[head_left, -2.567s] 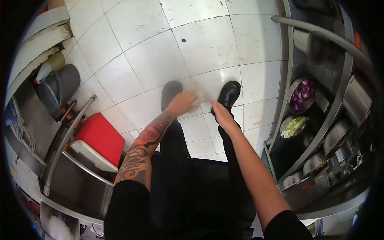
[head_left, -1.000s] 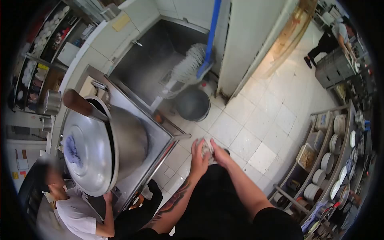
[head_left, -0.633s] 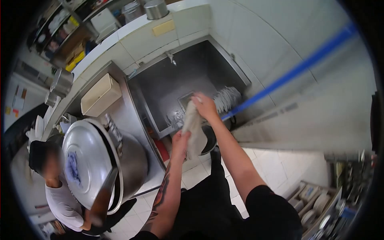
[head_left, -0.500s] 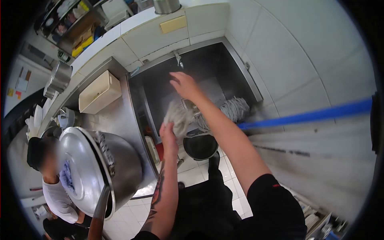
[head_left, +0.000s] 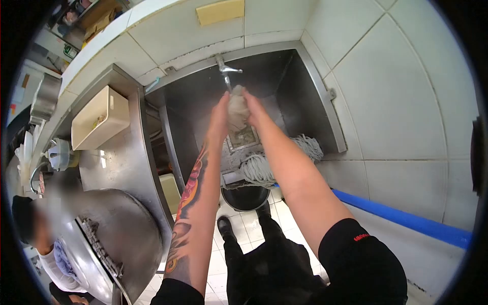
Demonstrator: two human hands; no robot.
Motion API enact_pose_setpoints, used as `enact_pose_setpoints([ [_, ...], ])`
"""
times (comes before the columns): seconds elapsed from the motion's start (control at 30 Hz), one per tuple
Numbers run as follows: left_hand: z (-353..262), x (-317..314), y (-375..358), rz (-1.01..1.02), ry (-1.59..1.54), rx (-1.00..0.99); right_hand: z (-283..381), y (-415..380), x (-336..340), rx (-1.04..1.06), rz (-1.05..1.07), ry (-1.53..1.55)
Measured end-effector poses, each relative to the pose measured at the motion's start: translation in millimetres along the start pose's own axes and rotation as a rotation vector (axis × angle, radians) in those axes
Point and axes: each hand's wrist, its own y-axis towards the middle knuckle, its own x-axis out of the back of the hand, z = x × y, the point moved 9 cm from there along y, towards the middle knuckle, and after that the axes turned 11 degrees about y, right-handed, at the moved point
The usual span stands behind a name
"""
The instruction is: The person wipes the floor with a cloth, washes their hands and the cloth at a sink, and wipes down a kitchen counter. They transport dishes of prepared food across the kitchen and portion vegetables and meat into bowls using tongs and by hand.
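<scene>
A pale, wet-looking cloth (head_left: 237,113) is bunched between my two hands, just below the sink's tap (head_left: 227,71). My left hand (head_left: 219,113) presses on its left side, and my right hand (head_left: 253,108) closes on its right side. Both hands are over the metal sink (head_left: 300,96). A grey string mop head (head_left: 258,169) lies along the sink's front edge, partly hidden behind my right forearm. The mop's blue handle (head_left: 401,216) runs off to the right.
Beneath the sink's front edge stands a black bucket (head_left: 245,198), close to my feet. On the left counter sits a cream plastic bin (head_left: 101,119). A big metal pot (head_left: 127,239) is at the lower left, with another person (head_left: 48,254) beyond it.
My left hand has carried the cloth forward to the tap. My right hand has come down from near the tap and joined it on the cloth. The view has shifted.
</scene>
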Motion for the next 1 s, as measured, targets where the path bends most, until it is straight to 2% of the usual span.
enact_pose_setpoints([
  [0.03, 8, 3, 6, -0.006, -0.015, -0.012, -12, 6, -4, -0.010, -0.007, -0.004],
  [0.07, 16, 5, 14, -0.008, -0.021, 0.001, -6, 8, -9, 0.175, -0.002, 0.057],
  [0.1, 17, 21, 30, -0.153, -0.053, -0.071, 0, 7, -11, 0.364, 0.004, 0.115],
  [0.13, 19, 38, 45, -0.302, -0.090, -0.147, -21, 9, -16, 0.205, 0.068, 0.236],
  [0.17, 28, 43, 71, -0.307, -0.108, -0.142, -21, -12, -37, 0.284, 0.086, 0.197],
  [0.2, 43, 41, 100, -0.210, -0.204, -0.112, -12, -13, -37, 0.363, 0.082, 0.096],
  [0.23, 43, 36, 100, -0.119, -0.294, -0.081, -9, -11, -34, 0.434, 0.078, 0.001],
  [0.27, 44, 25, 96, -0.184, -0.265, -0.149, -4, -6, -29, 0.421, 0.076, 0.000],
  [0.3, 37, -9, 79, -0.023, -0.379, -0.183, 9, 2, -20, 0.385, 0.030, -0.177],
  [0.33, 26, -30, 56, -0.072, -0.383, -0.222, 17, 16, -17, 0.349, -0.011, -0.353],
  [0.37, 19, -38, 41, -0.121, -0.384, -0.259, 15, 30, -18, 0.345, -0.006, -0.349],
  [0.4, 20, -31, 47, -0.125, -0.379, -0.259, 12, 44, -16, 0.357, 0.085, -0.162],
  [0.43, 15, -15, 53, -0.217, -0.072, -0.345, 14, 43, -24, 0.368, 0.171, 0.024],
  [0.47, 12, -5, 56, -0.296, 0.235, -0.420, 5, 36, -28, 0.459, 0.140, -0.185],
  [0.5, 4, 6, 59, -0.293, 0.230, -0.423, -21, 30, -31, 0.316, 0.123, -0.033],
  [0.57, 13, 14, 68, -0.065, -0.281, -0.151, -17, -5, -58, 0.453, 0.281, -0.385],
  [0.6, 2, -2, 56, -0.022, -0.308, -0.130, -3, -7, -56, 0.458, 0.199, -0.459],
  [0.63, 19, -8, 58, -0.052, -0.359, -0.028, 13, 3, -58, 0.539, 0.124, -0.447],
  [0.7, 16, -24, 38, -0.105, -0.268, -0.268, 23, 13, -53, 0.297, -0.001, -0.069],
  [0.77, 35, -1, 61, -0.083, -0.188, -0.220, 16, -4, -57, 0.406, -0.009, -0.187],
  [0.8, 37, 7, 74, 0.011, -0.362, -0.153, -1, -8, -47, 0.475, -0.031, -0.034],
  [0.83, 27, 7, 76, 0.105, -0.536, -0.090, -9, -16, -49, 0.495, 0.035, -0.051],
  [0.87, 26, 4, 65, 0.228, -0.561, -0.009, -9, -17, -45, 0.480, 0.049, -0.045],
  [0.9, 27, -1, 65, 0.221, -0.567, -0.013, -5, -19, -41, 0.462, 0.061, -0.037],
  [0.93, 34, -7, 64, 0.113, -0.536, -0.021, 6, -14, -35, 0.454, 0.061, -0.042],
  [0.97, 41, -14, 63, 0.007, -0.501, -0.028, 22, -2, -32, 0.449, 0.015, -0.299],
  [1.0, 36, -19, 55, -0.096, -0.536, -0.131, 32, 7, -32, 0.442, -0.032, -0.556],
])
